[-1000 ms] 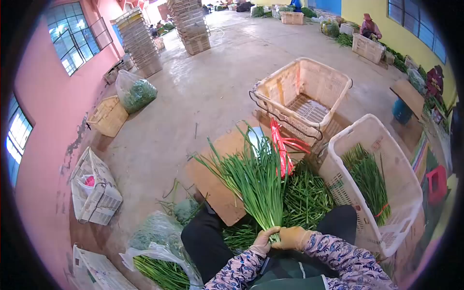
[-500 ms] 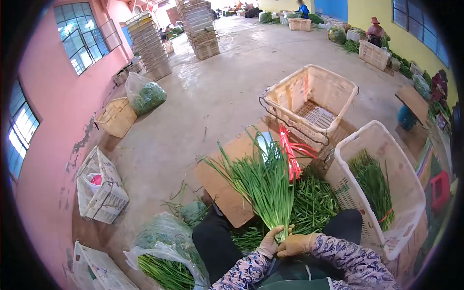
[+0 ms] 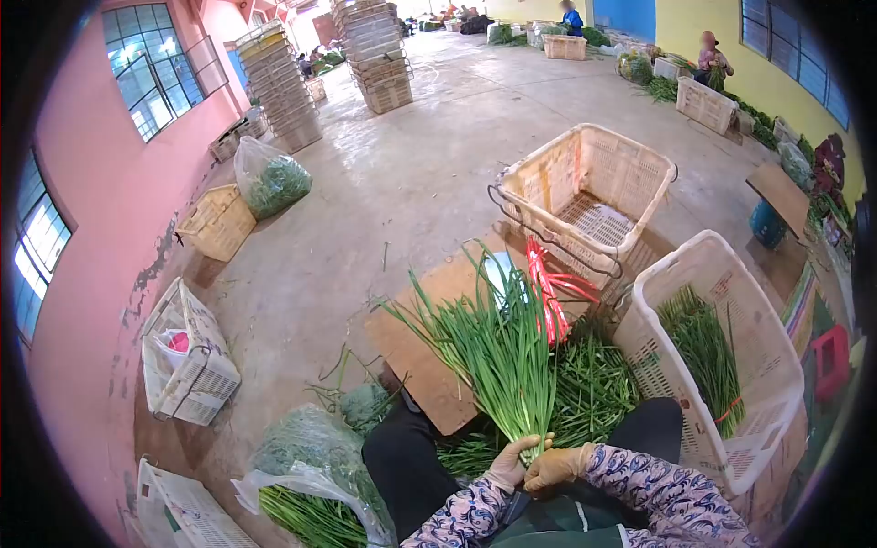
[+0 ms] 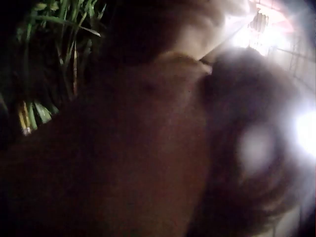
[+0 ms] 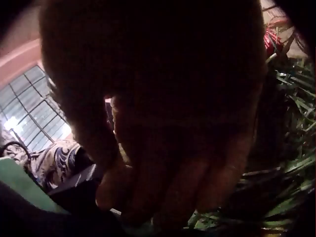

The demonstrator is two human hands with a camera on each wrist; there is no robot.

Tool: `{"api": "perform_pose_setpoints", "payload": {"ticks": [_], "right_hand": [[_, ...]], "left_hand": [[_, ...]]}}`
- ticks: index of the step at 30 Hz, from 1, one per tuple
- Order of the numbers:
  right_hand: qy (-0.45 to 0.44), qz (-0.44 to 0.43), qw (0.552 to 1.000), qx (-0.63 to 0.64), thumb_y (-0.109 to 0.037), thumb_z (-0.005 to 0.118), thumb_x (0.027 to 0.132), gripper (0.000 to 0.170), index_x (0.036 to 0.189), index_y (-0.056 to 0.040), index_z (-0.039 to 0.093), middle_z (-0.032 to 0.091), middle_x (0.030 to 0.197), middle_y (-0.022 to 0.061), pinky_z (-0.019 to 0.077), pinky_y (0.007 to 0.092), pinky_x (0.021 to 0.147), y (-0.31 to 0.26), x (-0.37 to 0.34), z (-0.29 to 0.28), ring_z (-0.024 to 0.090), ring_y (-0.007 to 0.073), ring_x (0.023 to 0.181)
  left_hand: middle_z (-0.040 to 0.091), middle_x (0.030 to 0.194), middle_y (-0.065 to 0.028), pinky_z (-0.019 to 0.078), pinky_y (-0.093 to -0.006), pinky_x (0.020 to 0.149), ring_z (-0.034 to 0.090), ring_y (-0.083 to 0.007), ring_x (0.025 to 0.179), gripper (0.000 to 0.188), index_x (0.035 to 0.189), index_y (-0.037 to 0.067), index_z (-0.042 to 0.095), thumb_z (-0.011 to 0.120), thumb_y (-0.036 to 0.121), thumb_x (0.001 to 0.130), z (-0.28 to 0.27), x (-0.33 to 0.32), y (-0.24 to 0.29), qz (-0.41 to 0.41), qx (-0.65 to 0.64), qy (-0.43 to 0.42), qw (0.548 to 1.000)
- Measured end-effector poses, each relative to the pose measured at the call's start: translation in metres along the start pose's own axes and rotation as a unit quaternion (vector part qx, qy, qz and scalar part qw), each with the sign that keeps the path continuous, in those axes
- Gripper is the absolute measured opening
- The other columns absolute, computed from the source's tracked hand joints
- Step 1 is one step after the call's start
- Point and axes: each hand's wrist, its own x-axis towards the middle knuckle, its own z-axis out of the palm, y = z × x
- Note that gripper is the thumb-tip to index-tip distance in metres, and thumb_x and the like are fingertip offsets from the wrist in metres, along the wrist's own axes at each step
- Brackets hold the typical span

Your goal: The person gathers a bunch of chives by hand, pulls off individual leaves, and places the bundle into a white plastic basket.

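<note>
A fanned bunch of chives [image 3: 512, 365], long and green with pale bases, slants up and away from my lap. My left hand [image 3: 512, 464], in a pale glove, grips it round the base. Right beside it, at the stalk ends, is my gloved right hand [image 3: 555, 468], back of the hand up. In the right wrist view the dark fingers [image 5: 173, 192] bend downward with the thumb against them; I cannot tell whether they pinch a stalk. The left wrist view is mostly filled by a dark, blurred hand [image 4: 133, 138]. Loose greens [image 3: 594, 379] lie beneath the bunch.
A brown board [image 3: 416, 356] lies before me, with red ties [image 3: 548, 301] by the bunch. At right a white crate [image 3: 653, 315] holds tied greens; another crate [image 3: 585, 183] stands beyond. A bag of greens [image 3: 311, 457] sits at left. Stacked crates [image 3: 279, 82] and people are farther back.
The head view has shifted, moving the scene slightly right and down. My right hand, its thumb up beside the stalks half a second ago, now bends lower at their ends. My left grip stays.
</note>
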Motion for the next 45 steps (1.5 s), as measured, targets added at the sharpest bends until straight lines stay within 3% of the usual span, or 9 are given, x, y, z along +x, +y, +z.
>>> {"api": "perform_pose_setpoints", "payload": {"ticks": [5, 8, 10, 13, 15, 16, 21, 26, 45], "right_hand": [[-0.027, -0.031, 0.995, -0.087, -0.035, 0.054, 0.095, 0.033, 0.105, -0.0053, 0.066, 0.07, 0.091, 0.0044, 0.0506, 0.0299, 0.074, -0.014, -0.018, 0.002, 0.065, 0.0149, 0.084], [0.002, 0.049, 0.989, 0.142, -0.04, 0.053, 0.096, 0.043, 0.115, -0.0033, 0.061, 0.069, 0.1, 0.012, 0.0522, 0.0322, 0.075, 0.005, -0.047, -0.004, 0.066, 0.0207, 0.09], [0.088, 0.043, 0.947, 0.306, -0.048, 0.053, 0.095, 0.055, 0.126, -0.0019, 0.053, 0.066, 0.111, 0.0184, 0.0541, 0.0334, 0.072, 0.024, -0.063, -0.012, 0.067, 0.0256, 0.095], [0.112, -0.008, 0.787, 0.607, -0.048, 0.049, 0.097, 0.057, 0.128, 0.0001, 0.05, 0.061, 0.12, 0.0177, 0.0509, 0.0386, 0.085, 0.042, -0.046, -0.024, 0.059, 0.024, 0.112], [0.045, -0.094, 0.75, 0.654, -0.049, 0.047, 0.098, 0.057, 0.127, 0.0004, 0.05, 0.062, 0.117, 0.0152, 0.0478, 0.0425, 0.093, 0.066, -0.004, -0.026, 0.054, 0.0234, 0.117], [0.194, -0.101, 0.735, 0.642, -0.048, 0.051, 0.096, 0.055, 0.125, -0.0017, 0.052, 0.063, 0.115, 0.0119, 0.0488, 0.0435, 0.093, 0.045, 0.005, -0.019, 0.058, 0.0239, 0.11], [0.161, -0.313, 0.605, 0.714, -0.035, 0.069, 0.088, 0.049, 0.123, -0.0043, 0.055, 0.064, 0.116, 0.01, 0.0546, 0.0378, 0.09, 0.011, 0.015, -0.012, 0.064, 0.0198, 0.102], [0.117, -0.369, 0.607, 0.694, -0.032, 0.07, 0.086, 0.063, 0.135, -0.0005, 0.045, 0.056, 0.129, 0.0181, 0.045, 0.0445, 0.103, 0.012, 0.004, -0.016, 0.055, 0.0322, 0.12], [0.092, -0.42, 0.592, 0.682, -0.05, 0.073, 0.077, 0.096, 0.145, 0.0023, 0.031, 0.038, 0.147, 0.0173, 0.0324, 0.044, 0.113, 0.02, -0.042, -0.034, 0.041, 0.0279, 0.134]], "left_hand": [[0.066, 0.106, -0.0154, 0.056, -0.034, 0.078, 0.065, -0.0214, 0.088, 0.027, 0.112, -0.007, 0.059, 0.061, 0.004, 0.087, 0.0, -0.006, 0.008, -0.023, -0.026, -0.007, 0.999], [0.066, 0.098, -0.0143, 0.0562, -0.0322, 0.071, 0.065, -0.0204, 0.085, 0.022, 0.107, -0.008, 0.06, 0.061, 0.004, 0.088, 0.01, -0.02, 0.021, -0.006, -0.012, 0.011, 1.0], [0.066, 0.093, -0.013, 0.0559, -0.0313, 0.069, 0.065, -0.0199, 0.08, 0.022, 0.107, -0.008, 0.06, 0.06, 0.005, 0.089, 0.015, -0.031, 0.027, -0.011, 0.007, 0.005, 1.0], [0.068, 0.09, -0.012, 0.056, -0.0288, 0.064, 0.066, -0.0183, 0.073, 0.022, 0.103, -0.008, 0.063, 0.061, 0.007, 0.087, 0.05, -0.056, 0.028, 0.02, 0.117, 0.052, 0.992], [0.068, 0.089, -0.0116, 0.0548, -0.0274, 0.063, 0.065, -0.0174, 0.072, 0.025, 0.106, -0.005, 0.061, 0.064, 0.004, 0.083, 0.073, -0.069, 0.023, 0.018, 0.176, 0.052, 0.983], [0.067, 0.091, -0.0116, 0.0547, -0.0277, 0.064, 0.065, -0.0171, 0.073, 0.029, 0.109, -0.004, 0.058, 0.064, 0.003, 0.082, 0.081, -0.076, 0.019, -0.001, 0.218, 0.051, 0.975], [0.067, 0.099, -0.012, 0.0513, -0.0254, 0.062, 0.063, -0.0154, 0.075, 0.04, 0.117, -0.002, 0.055, 0.068, 0.003, 0.079, 0.113, -0.1, 0.02, 0.025, 0.416, 0.059, 0.907], [0.068, 0.098, -0.0095, 0.0484, -0.0237, 0.062, 0.06, -0.0121, 0.069, 0.046, 0.121, -0.001, 0.056, 0.073, 0.009, 0.079, 0.148, -0.108, 0.021, -0.035, 0.485, 0.075, 0.871], [0.064, 0.081, -0.0081, 0.0482, -0.0255, 0.062, 0.061, -0.0143, 0.069, 0.029, 0.1, -0.001, 0.059, 0.073, 0.005, 0.076, 0.175, -0.102, 0.011, -0.117, 0.463, 0.058, 0.877]]}}
